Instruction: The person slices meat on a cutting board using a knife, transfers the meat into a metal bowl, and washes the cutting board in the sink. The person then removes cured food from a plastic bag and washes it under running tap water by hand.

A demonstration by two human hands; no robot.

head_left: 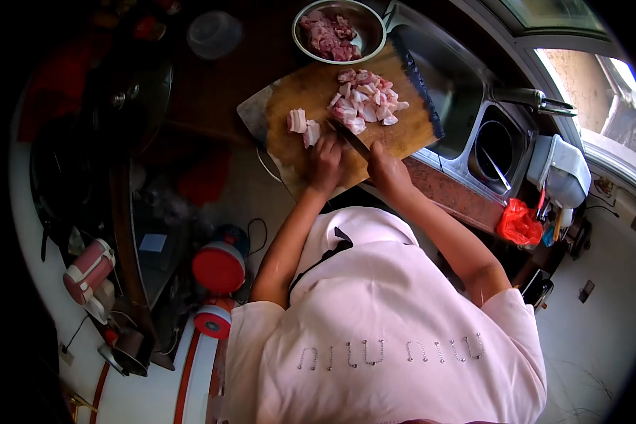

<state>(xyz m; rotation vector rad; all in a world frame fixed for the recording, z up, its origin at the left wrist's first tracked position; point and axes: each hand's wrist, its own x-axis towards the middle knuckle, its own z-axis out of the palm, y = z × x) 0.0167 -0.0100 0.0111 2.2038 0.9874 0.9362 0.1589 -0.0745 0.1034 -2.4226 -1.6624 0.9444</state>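
Observation:
A wooden cutting board (290, 92) lies at the counter's edge. My right hand (389, 168) is wrapped round the handle of a knife (352, 138), whose blade points up and left over the board. My left hand (326, 164) rests on the board left of the blade, fingers bent and close together; whatever lies under its fingertips is too small to make out. Just above it are a few strips of fatty meat (304, 126). A pile of cut meat chunks (367, 99) sits beyond the blade. Behind the board stands a metal bowl (374, 34) with red meat (330, 35) in it.
To the right is a steel sink (452, 106) with a dark pot (493, 147) in its smaller basin. A red plastic bag (520, 222) hangs near the counter's right end. A clear bowl (214, 35) stands at the back left. Red-lidded containers (219, 268) are at lower left.

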